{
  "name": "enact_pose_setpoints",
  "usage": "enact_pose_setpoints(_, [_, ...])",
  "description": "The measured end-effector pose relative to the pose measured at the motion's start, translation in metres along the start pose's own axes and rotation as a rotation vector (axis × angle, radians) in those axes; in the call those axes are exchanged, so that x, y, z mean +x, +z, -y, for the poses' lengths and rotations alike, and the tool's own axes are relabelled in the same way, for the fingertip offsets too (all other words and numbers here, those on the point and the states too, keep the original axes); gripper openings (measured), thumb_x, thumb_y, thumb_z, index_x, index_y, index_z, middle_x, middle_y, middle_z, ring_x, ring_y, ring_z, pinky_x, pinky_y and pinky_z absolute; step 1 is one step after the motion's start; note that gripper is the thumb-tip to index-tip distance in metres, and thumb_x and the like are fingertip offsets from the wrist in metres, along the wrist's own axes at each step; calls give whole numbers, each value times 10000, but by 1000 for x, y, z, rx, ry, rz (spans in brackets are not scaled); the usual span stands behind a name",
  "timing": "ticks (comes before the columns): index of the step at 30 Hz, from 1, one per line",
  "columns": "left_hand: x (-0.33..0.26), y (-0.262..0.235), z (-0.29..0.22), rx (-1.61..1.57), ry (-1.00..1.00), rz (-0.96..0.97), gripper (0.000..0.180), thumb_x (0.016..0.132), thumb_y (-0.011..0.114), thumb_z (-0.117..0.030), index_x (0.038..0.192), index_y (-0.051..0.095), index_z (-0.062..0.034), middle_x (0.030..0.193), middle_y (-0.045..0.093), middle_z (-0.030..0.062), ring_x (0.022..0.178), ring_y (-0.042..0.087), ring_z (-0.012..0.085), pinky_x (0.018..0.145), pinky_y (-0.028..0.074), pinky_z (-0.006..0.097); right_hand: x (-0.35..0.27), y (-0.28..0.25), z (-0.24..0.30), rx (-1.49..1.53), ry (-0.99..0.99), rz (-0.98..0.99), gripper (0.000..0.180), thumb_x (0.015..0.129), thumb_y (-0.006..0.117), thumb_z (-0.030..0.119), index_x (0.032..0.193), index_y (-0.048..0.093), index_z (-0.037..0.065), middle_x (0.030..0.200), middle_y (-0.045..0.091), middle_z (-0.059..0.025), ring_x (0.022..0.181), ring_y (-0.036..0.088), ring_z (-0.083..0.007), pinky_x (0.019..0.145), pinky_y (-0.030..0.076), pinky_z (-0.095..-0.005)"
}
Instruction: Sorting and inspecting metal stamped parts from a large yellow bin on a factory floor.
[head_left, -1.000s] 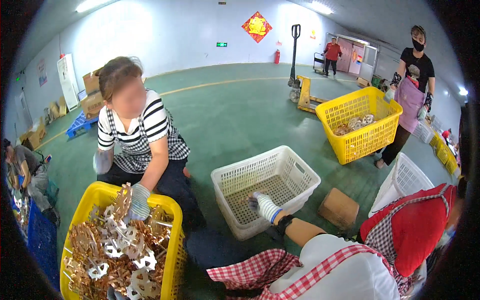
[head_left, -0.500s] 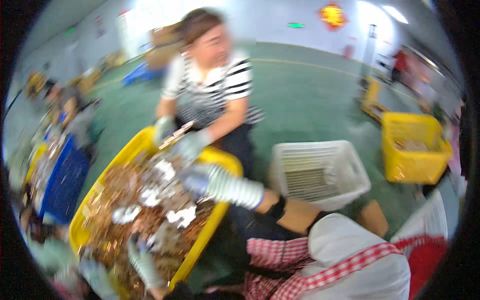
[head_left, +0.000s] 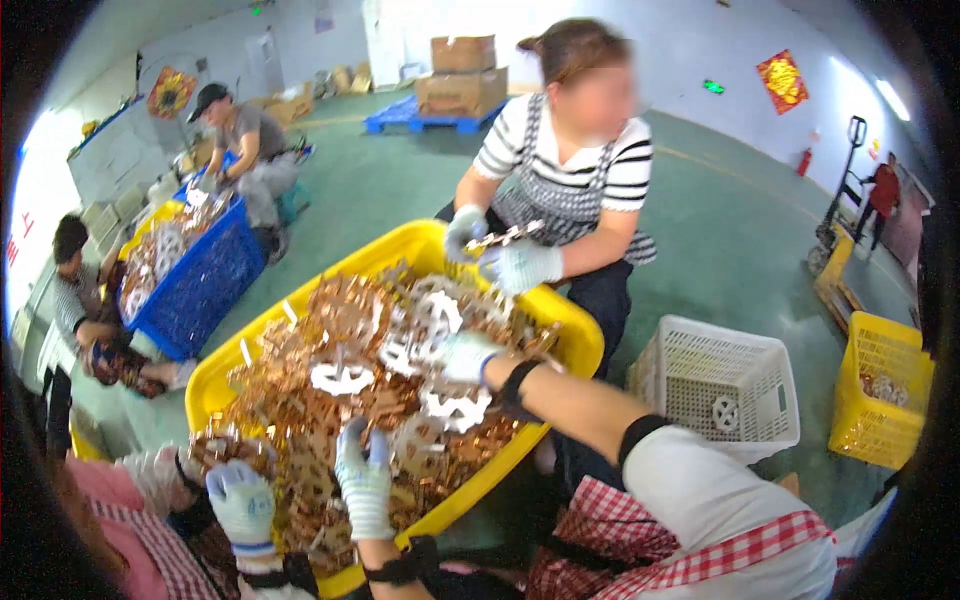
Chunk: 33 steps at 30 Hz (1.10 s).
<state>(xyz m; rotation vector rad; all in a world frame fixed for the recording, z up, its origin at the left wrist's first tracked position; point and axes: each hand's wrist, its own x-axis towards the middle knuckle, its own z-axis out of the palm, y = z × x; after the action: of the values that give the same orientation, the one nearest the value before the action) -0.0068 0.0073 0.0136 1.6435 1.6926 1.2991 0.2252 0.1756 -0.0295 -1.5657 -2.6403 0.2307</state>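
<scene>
Right now, a toothed silver plate [head_left: 457, 409] lies among copper-coloured pieces [head_left: 300, 455] in the big yellow basket [head_left: 584, 345], just below the right hand [head_left: 468, 357] in view and up to the right of the left hand [head_left: 362, 470]. The right hand is clearly nearer; its fingers reach into the heap, and I cannot tell whether they grip anything. The left hand's fingers are parted, with nothing visible between them. The plate's long axis runs roughly left to right, with no clear pointed end.
</scene>
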Motion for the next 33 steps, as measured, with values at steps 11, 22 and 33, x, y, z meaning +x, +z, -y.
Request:
enact_pose_setpoints(11, [-4, 4, 20, -16, -107, 63, 321, 856, 576, -151, 1114, 573, 41, 1062, 615, 185, 965, 590, 287, 870, 458, 376, 17, -24, 34, -311, 60, -81, 241, 792, 544, 144, 930, 691, 12, 975, 667, -195, 783, 675, -278, 614, 528, -438])
enact_pose_setpoints(22, [4, 21, -19, -423, -325, 57, 579, 861, 638, -274, 1314, 422, 17, 1303, 464, 203, 1158, 500, 324, 954, 427, 385, -63, -39, 43, 1137, 137, -277, 448, 828, 653, 199, 1137, 537, -104, 1063, 628, -135, 917, 596, -152, 802, 478, -291])
enact_pose_setpoints(33, [-6, 21, -3, -161, -25, 36, 372, 802, 689, -128, 1113, 556, 25, 1089, 580, 144, 939, 590, 229, 825, 475, 321, -65, -4, 66, 1199, 96, -477, 277, 807, 677, 186, 934, 669, -60, 1133, 588, -99, 935, 582, -160, 817, 475, -281])
